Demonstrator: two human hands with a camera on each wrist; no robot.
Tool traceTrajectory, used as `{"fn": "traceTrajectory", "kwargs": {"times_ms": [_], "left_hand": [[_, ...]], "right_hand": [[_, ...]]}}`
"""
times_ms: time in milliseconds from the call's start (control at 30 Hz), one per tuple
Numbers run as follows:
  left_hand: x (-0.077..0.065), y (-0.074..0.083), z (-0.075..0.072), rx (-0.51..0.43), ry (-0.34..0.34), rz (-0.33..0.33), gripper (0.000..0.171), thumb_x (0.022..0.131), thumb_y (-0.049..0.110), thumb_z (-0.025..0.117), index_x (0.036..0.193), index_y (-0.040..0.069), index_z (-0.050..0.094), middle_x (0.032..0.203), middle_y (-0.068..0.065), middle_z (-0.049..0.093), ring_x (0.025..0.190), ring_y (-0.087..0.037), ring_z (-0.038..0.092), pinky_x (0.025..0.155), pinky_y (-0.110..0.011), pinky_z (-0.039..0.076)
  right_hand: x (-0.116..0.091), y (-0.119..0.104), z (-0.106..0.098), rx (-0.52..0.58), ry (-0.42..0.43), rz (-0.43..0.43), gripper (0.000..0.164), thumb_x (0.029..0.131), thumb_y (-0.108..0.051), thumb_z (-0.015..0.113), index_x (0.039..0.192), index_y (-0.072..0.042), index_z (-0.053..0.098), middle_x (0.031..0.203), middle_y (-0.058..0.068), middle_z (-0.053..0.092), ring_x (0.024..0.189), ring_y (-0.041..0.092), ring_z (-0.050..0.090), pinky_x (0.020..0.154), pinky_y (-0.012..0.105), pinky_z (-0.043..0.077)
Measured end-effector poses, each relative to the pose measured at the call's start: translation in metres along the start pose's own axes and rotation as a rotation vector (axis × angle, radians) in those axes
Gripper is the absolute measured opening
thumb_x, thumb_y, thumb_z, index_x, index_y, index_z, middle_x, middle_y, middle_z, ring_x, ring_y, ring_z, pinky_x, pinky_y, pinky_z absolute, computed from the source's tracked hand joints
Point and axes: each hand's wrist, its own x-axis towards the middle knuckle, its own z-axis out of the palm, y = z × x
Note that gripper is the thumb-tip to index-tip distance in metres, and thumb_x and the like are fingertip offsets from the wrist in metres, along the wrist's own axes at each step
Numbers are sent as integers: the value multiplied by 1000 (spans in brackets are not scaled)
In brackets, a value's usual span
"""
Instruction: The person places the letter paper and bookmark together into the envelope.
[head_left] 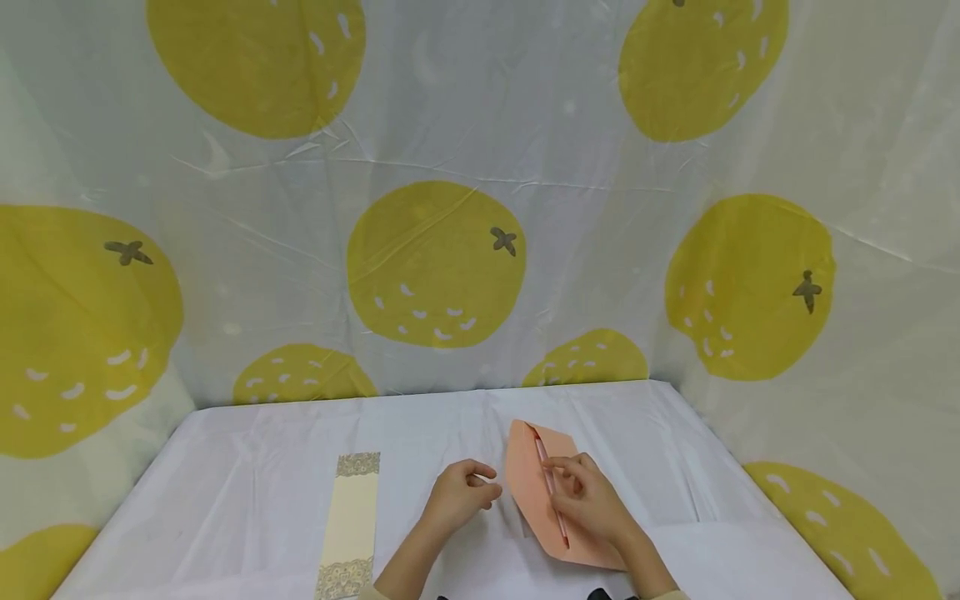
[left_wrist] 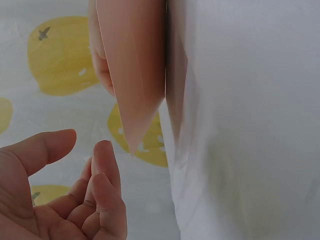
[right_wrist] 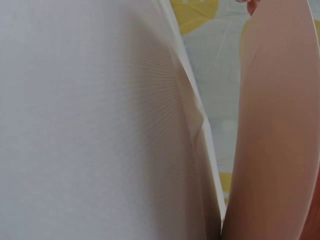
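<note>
Stretching back to a straight rear edge, the white-clothed table (head_left: 262, 483) meets the patterned curtain (head_left: 585, 275); its left and right edges slant outward toward the bottom of the head view; white cloth spans the room between the lace-ended strip (head_left: 351, 510) and the left forearm, and more cloth runs from the pink envelope (head_left: 528, 475) to the right edge; the envelope stands tilted over the right-centre part of the table, with a narrow gap between its left edge and the left fingertips; both wrist views show its paper slanting away from the cloth.

The right hand (head_left: 588, 496) pinches the envelope at its long opening, index finger and thumb set apart along it, the other fingers curled in; a slim pale band (head_left: 561, 525) lies along that opening, and I cannot tell whether it is a separate thing or the envelope's own edge; the left hand (head_left: 459, 493) holds nothing, its fingers loosely bent and its thumb apart from them, just beside the envelope and not touching it.

Counted: two hands, well apart from the strip; one envelope; one strip, lying flat with two lace-patterned ends; nine yellow fruits (head_left: 437, 275) printed on the curtain in the head view, several cut by borders or the table.
</note>
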Motion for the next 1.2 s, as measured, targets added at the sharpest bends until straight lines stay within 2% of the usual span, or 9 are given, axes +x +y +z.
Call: {"fn": "traceTrajectory", "kwargs": {"times_ms": [333,500,733,1200], "left_hand": [[-13,-16,-29,27,7,-38,26,85,12,70,105,-5,65,75,-1,63,66,-16,63,63,-33,48],[-16,-22,-45,44,25,-55,28,86,13,69,107,-6,64,75,-1,64,67,-16,63,63,-34,47],[-21,-34,-69,60,70,-94,31,88,14,68,110,-7,63,81,-6,67,69,-18,65,66,-36,49],[-32,-56,-97,35,151,-167,32,89,15,67,113,-7,63,84,-7,68,73,-20,65,76,-45,51]], "right_hand": [[-1,-2,0,0,4,-9,46,72,-10,75,117,-20,68,94,2,46,76,14,42,64,26,38],[-1,0,0,-7,28,-34,46,72,-9,74,116,-20,69,93,1,47,75,14,43,64,26,38],[-1,1,0,-4,19,-50,46,72,-8,75,117,-19,68,93,2,46,75,14,43,64,26,39],[0,-4,-1,-1,6,-24,44,74,-9,74,116,-19,69,93,3,46,75,15,42,64,26,38]]}}
